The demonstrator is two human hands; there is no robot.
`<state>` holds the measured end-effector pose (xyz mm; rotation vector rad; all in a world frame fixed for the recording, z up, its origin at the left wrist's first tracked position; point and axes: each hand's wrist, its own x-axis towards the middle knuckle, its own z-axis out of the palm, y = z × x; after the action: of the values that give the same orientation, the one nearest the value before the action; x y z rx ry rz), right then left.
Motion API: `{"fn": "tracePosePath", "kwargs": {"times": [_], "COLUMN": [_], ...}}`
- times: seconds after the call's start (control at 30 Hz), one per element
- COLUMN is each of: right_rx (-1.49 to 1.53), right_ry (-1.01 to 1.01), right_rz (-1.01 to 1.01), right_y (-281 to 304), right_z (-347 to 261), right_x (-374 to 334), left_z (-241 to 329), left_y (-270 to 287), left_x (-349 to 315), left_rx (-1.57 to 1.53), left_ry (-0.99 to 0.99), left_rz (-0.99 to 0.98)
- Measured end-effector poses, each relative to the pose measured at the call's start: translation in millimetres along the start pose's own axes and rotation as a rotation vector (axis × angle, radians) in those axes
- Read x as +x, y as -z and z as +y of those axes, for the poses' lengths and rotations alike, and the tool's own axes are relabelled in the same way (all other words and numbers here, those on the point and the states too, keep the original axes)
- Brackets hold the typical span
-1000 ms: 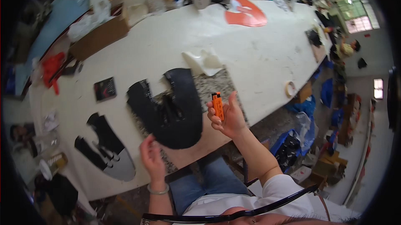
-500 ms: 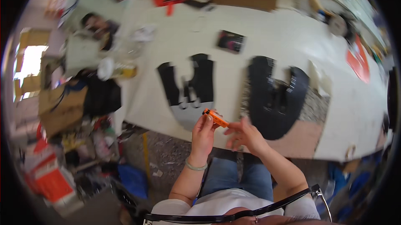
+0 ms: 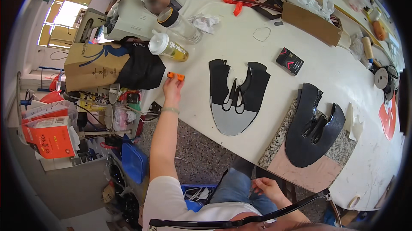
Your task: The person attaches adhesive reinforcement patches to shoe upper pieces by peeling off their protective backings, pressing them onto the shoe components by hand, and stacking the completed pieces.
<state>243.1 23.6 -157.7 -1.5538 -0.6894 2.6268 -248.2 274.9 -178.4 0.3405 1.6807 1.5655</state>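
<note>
My left hand reaches out to the left side of the white table, its fingers closed on a small orange tool. Which kind of tool it is, I cannot tell. My right hand rests near my lap, off the table's front edge, with fingers loosely curled and nothing in them. A black and grey U-shaped piece lies mid-table, with black-handled scissors on it. To its right, a black U-shaped piece with shiny edges lies on a speckled slab.
Left of my hand are a lidded drink cup, a clear jar and a brown paper bag. A small black box sits farther back. A long cardboard box stands at the far side. Beyond the jar is a person.
My left hand has carried the orange tool leftward, away from my right hand. My right hand has dropped back toward my lap. The view has turned left.
</note>
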Motion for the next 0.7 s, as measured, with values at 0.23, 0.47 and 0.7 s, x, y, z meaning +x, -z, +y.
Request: {"fn": "tracePosePath", "kwargs": {"times": [0.23, 0.47, 0.7], "right_rx": [0.074, -0.073, 0.041], "right_ry": [0.066, 0.269, 0.819], "right_rz": [0.109, 0.455, 1.384], "right_y": [8, 52, 182], "right_z": [-3, -26, -40], "right_x": [-11, -65, -114], "left_z": [-32, -59, -69], "left_y": [-11, -72, -189], "left_x": [35, -85, -263], "left_rx": [0.094, 0.624, 0.495], "left_ry": [-0.022, -0.415, -0.374], "left_rz": [0.276, -0.057, -0.843]}}
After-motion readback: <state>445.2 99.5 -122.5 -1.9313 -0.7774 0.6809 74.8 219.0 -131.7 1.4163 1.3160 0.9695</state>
